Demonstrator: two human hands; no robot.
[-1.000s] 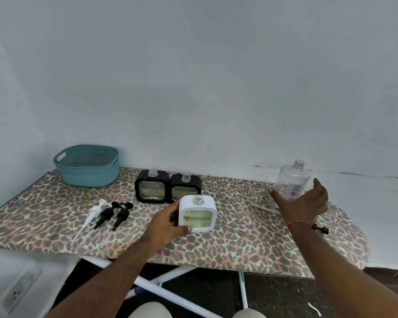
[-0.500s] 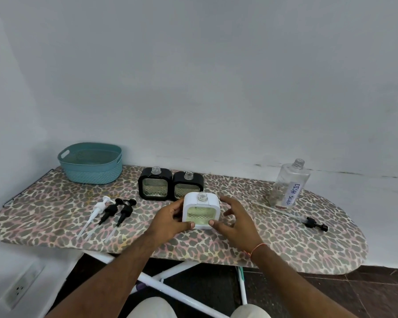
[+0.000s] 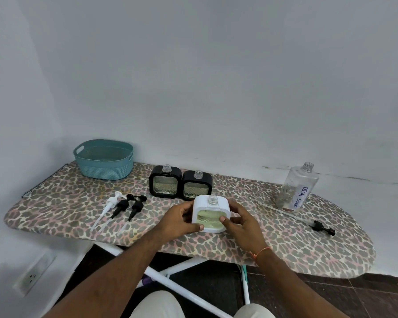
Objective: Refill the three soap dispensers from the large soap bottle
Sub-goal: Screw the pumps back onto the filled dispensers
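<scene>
**Three dispensers open, all showing soap; pumps not yet back on**

Both hands grip the white dispenser (image 3: pixel 211 214), which stands upright near the board's front edge: the left hand (image 3: pixel 178 220) wraps its left side with the thumb on the lower front, and the right hand (image 3: pixel 239 222) clasps the right side with the thumb on the window. Its neck is uncapped, and pale green liquid shows through the window.

At 12 o'clock from it, just behind, the two black dispensers (image 3: pixel 165 185) and (image 3: pixel 197 188) stand side by side, touching, also uncapped and seemingly filled. At 2 o'clock, well apart, the large soap bottle (image 3: pixel 297 188) stands open and looks nearly empty. Pouring therefore appears done, or close to it. What is left, by my reading, is refitting the three pumps (image 3: pixel 122 210) lying at 9 o'clock, and the long pump (image 3: pixel 317 224) at 3 o'clock.

The ironing board (image 3: pixel 285 244) has bare cover to the right of the hands; its front edge lies close below them. A teal basket (image 3: pixel 104 159) sits at 10 o'clock, clear of the work.
</scene>
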